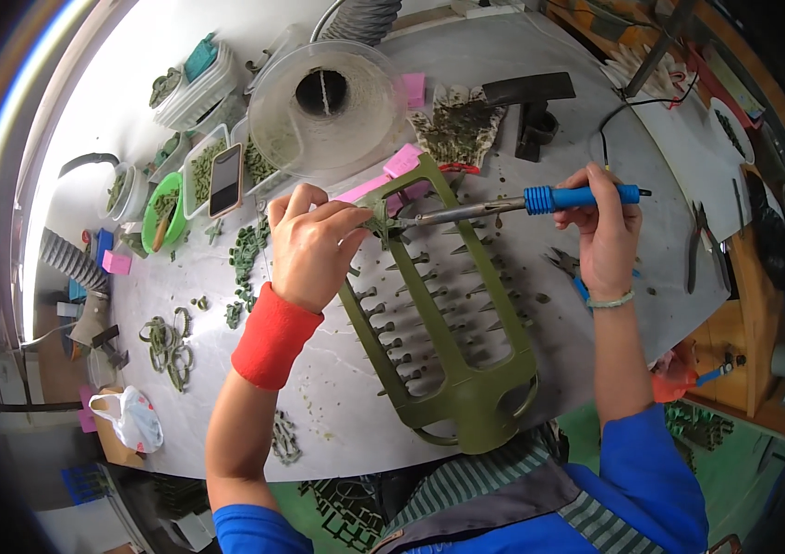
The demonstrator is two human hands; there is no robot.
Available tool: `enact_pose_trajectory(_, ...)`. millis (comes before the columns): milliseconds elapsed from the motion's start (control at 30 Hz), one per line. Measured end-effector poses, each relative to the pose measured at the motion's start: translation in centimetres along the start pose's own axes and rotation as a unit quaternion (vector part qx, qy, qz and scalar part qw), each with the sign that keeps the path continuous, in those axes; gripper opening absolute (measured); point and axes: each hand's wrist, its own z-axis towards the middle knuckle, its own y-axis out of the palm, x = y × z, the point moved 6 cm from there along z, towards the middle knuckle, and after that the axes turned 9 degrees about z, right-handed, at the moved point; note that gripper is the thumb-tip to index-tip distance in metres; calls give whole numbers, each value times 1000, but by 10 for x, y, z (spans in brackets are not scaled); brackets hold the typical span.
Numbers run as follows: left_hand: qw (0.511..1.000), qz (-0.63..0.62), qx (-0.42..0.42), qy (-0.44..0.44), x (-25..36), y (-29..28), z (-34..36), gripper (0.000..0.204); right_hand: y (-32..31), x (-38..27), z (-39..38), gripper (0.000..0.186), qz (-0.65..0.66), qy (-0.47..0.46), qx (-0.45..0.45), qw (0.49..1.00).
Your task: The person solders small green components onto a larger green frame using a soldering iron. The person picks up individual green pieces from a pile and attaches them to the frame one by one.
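Note:
A large olive-green frame [426, 314] lies on the grey table, with long bars, rows of small pegs and a wide cup-like base towards me. My right hand [607, 247] is wrapped round the blue handle of a soldering iron [471, 211]. The iron's tip points left and meets the far end of the frame. There my left hand [309, 247], with a red wristband, pinches a small green piece [380, 222] against the frame. My fingers partly hide that piece. Beyond the frame lies a pink bar-shaped block [402, 162].
A clear funnel-like hood [272, 120], a phone [225, 181], tubs of green pieces [204, 171] and a green bowl [150, 226] stand back left. A stained glove [457, 129] lies beyond the frame. Pliers [695, 249] lie at right; loose green strips [167, 349] at left.

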Motion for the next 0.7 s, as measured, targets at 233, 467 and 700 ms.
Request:
enact_pose_trajectory(233,1000,24,-11,-2,-10,-5,-6,26,-9,-28,-8,27,-40,-24,18,999)
enact_pose_trajectory(467,945,-201,40,-255,-140,-7,-56,22,-25,-36,-18,28,-50,-7,71,996)
enact_pose_trajectory(700,901,118,-27,-417,-326,38,-173,25,-17,-35,-22,27,-53,1,57,997)
